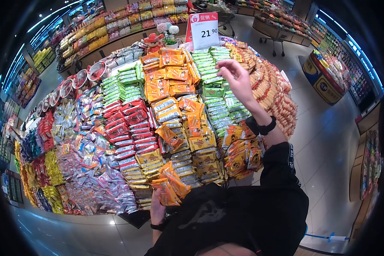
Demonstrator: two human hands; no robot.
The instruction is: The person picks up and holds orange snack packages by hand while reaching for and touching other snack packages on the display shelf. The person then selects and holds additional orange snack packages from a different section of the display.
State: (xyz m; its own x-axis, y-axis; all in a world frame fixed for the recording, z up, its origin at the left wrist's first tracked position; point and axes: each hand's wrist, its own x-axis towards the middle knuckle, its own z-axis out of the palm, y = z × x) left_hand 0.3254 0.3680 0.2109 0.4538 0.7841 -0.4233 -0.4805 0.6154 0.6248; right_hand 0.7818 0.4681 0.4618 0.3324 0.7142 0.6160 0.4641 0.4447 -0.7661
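Note:
My left hand [157,208] is low in the view at the front edge of the display, closed around orange snack packets [170,186]. My right hand [234,76] is raised over the green packets [212,68], its fingers partly curled and apart, with nothing visible in them. Stacked orange packets [158,90] lie to the left of that hand, and small tan packets [264,83] to its right. Red packets [136,115] and yellow packets [202,143] fill the rows between my hands. One orange packet [170,136] lies tilted on top of the yellow rows.
A price sign [205,33] stands at the back beside a flower pot [170,41]. Clear round tubs [97,71] line the left back edge. Wrapped candies [89,166] cover the left side. A round stand [322,81] and a shopping cart [222,17] are farther off.

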